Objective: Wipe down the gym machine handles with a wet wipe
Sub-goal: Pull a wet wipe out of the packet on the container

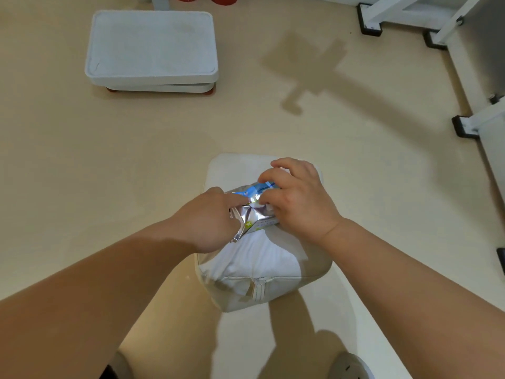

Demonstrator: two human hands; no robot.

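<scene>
A silver and blue wet wipe packet [252,212] lies on top of a white padded seat [259,266] in the lower middle of the view. My left hand [210,222] grips the packet's crumpled left end. My right hand [297,198] holds the right side, with fingers curled over its top and thumb pinching near the opening. Whether a wipe is coming out is hidden by the fingers. No machine handle is in view.
Two stacked white step platforms [151,50] lie on the beige floor at the upper left. White machine frame legs with black feet [370,21] stand along the upper right and right edge. My shoes [349,365] show at the bottom.
</scene>
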